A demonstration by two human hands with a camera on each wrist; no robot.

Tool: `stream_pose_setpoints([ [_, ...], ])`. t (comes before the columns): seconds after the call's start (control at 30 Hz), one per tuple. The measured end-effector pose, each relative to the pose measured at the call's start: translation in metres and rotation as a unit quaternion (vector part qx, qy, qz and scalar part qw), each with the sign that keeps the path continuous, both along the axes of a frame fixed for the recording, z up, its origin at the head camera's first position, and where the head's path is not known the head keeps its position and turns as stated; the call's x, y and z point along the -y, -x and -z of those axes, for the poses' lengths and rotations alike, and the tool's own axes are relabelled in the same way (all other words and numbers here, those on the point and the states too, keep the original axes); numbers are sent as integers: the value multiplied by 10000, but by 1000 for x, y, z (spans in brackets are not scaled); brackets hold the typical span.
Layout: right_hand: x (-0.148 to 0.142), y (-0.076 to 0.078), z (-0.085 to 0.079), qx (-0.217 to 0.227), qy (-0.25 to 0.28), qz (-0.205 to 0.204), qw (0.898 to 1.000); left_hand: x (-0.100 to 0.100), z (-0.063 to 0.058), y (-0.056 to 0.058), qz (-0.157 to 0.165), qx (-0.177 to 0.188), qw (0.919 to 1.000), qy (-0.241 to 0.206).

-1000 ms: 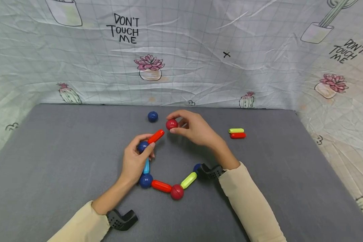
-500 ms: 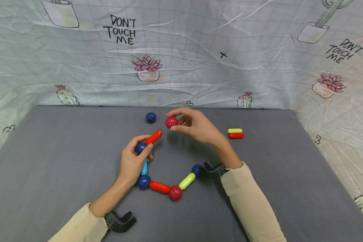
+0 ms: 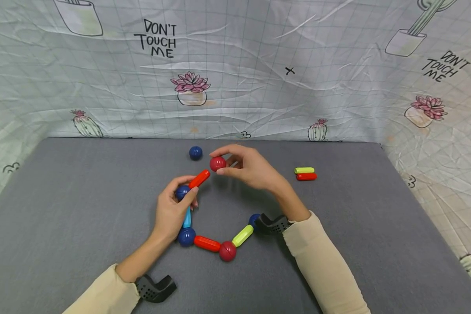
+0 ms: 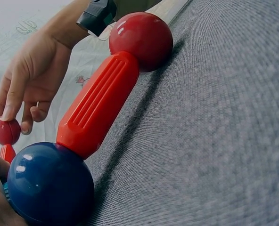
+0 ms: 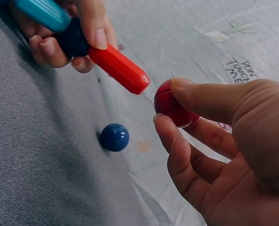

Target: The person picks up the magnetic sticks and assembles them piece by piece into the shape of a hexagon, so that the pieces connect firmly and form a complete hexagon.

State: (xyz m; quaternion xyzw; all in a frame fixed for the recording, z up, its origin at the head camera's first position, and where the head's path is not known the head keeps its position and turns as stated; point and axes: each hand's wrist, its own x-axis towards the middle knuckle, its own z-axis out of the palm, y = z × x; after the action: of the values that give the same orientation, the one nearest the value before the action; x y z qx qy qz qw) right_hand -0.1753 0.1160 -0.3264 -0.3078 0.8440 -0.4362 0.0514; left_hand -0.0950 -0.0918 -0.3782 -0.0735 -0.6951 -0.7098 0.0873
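Note:
My left hand (image 3: 173, 209) grips a blue ball (image 3: 182, 192) joined to a red rod (image 3: 199, 179), which points up and right. My right hand (image 3: 251, 168) pinches a red ball (image 3: 217, 164) between thumb and fingers, close to the free end of that rod. In the right wrist view a narrow gap shows between the red ball (image 5: 170, 104) and the rod tip (image 5: 140, 84). From the held blue ball a light blue rod (image 3: 187, 218) runs to a second blue ball (image 3: 186, 237), then a red rod (image 3: 206, 243), a red ball (image 3: 227, 250) and a yellow-green rod (image 3: 242, 236).
Behind the hands a loose blue ball (image 3: 196, 152) lies on the grey table (image 3: 102, 183). To the right, a yellow-green rod (image 3: 304, 170) and a red rod (image 3: 306, 176) lie side by side. Another blue ball (image 3: 254, 221) ends the chain, partly behind the right wrist's black camera mount (image 3: 272, 224).
My right hand has brought the red ball slightly left and down, nearer to the red rod's tip. My left hand keeps its grip in nearly the same place.

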Motion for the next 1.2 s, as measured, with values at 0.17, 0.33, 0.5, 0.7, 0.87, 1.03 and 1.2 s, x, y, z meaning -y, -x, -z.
stream_pose_setpoints([
  [0.17, 2, -1, 2, 9, -68, 12, 10000, 0, 0, 0, -3, -7, 10000, -7],
  [0.33, 4, 0, 4, 54, -71, -37, 10000, 0, -1, 0, -7, 14, 10000, 44],
  [0.5, 6, 0, 6, 33, -106, -71, 9999, 0, -1, 1, -17, 66, 9999, 83],
  [0.7, 10, -1, 8, 42, -103, -142, 9998, 2, -2, 0, -66, 60, 9997, 242],
  [0.87, 11, -3, 8, 90, -122, -135, 9998, 2, -2, -1, -165, -74, 9991, 386],
  [1.03, 7, -5, 5, 132, -142, -52, 9998, 1, -1, -1, -298, -162, 9984, 458],
  [1.2, -13, -14, 0, 129, -166, 138, 9997, 1, 10, 5, -317, -222, 9985, 391],
])
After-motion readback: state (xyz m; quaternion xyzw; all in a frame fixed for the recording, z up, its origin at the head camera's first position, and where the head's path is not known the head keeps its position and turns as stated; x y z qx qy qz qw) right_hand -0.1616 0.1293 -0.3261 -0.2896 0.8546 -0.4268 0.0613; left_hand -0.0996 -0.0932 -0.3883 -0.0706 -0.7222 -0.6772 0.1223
